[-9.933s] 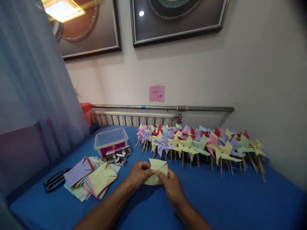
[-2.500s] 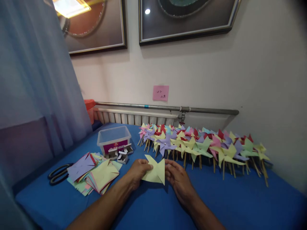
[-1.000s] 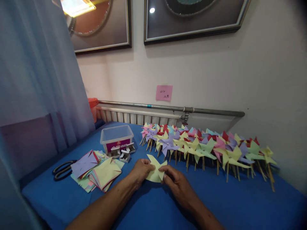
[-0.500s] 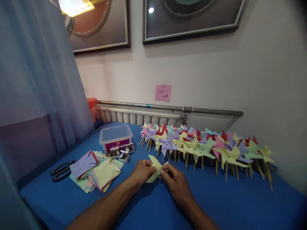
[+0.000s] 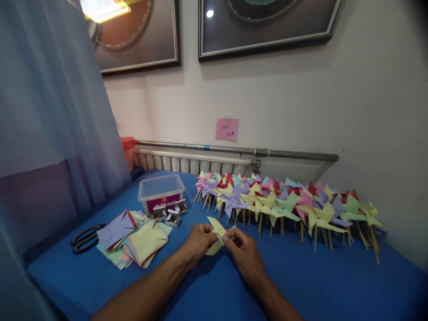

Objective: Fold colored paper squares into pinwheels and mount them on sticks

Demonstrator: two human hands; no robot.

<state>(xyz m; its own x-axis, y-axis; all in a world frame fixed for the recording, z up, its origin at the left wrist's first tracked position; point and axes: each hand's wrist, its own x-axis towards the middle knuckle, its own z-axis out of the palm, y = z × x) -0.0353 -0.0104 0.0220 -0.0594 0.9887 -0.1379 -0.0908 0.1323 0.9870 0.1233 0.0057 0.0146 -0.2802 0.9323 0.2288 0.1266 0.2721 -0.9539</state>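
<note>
Between my hands is a pale yellow paper pinwheel (image 5: 217,226), its blades partly folded inward. My left hand (image 5: 199,240) pinches its left side between thumb and fingers. With thumb and fingertips my right hand (image 5: 241,246) grips the paper near the middle, covering part of it. Whether a pin sits at its centre is hidden. To the left lies a pile of cut paper squares (image 5: 145,244), a purple sheet (image 5: 117,229) on top at one side. Small white boxes (image 5: 173,218) stand behind the pile, one holding tiny metal pieces.
Many finished pinwheels on sticks (image 5: 264,205) fill the back right of the blue-covered table (image 5: 321,285). A clear plastic tub (image 5: 161,189) stands behind the small boxes. Black-handled scissors (image 5: 86,238) lie at the left, near a blue curtain (image 5: 60,111). A metal pipe (image 5: 301,155) runs along the wall.
Both hands stay almost in place on the yellow pinwheel. The right fingertips have shifted very slightly over its middle.
</note>
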